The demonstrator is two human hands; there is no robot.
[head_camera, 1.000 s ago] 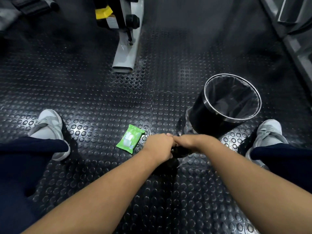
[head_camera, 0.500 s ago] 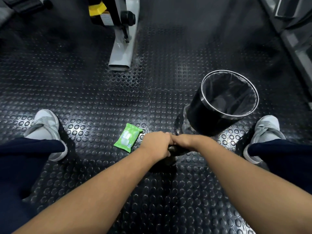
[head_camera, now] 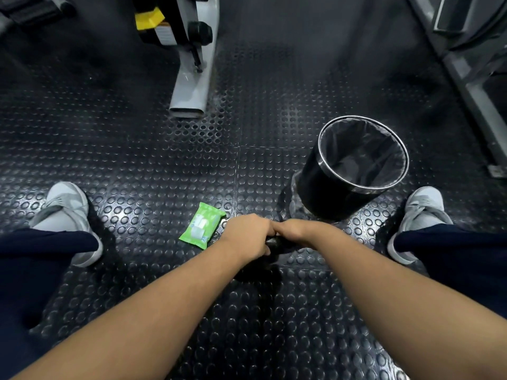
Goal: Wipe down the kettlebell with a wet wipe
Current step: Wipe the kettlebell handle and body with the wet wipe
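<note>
Black rubber floor (head_camera: 137, 160) with round studs filled nearly the whole view, and the widest free part of it lay on the left and in the middle, between the feet and the machines further away. At the far edge a grey machine foot (head_camera: 192, 86) reached forward onto the floor, with a yellow part above it. Along the right edge ran a grey metal frame (head_camera: 466, 78), which closed that side.

A black waste bin (head_camera: 323, 196) with a thin dark liner and a bright metal rim stood ahead and to the right of the hands, near the right hand and leaning a little in the wide-angle view. A green wet wipe pack (head_camera: 202, 225) lay flat on the floor just beside the left hand, on its left. A grey left shoe (head_camera: 64, 207) and a grey right shoe (head_camera: 424, 207) stood well apart on both sides, each under a dark blue trouser leg.

The kettlebell (head_camera: 275, 243) stood on the floor in the middle, between the feet, and only a short piece of its black handle showed; its body was lost in the shadow under the wrists. Both bare forearms stretched forward and met over it. The left hand (head_camera: 248, 237) and the right hand (head_camera: 295, 231) touched each other, backs up, and their fingers (head_camera: 264, 227) were clenched over the handle, grasping it.
</note>
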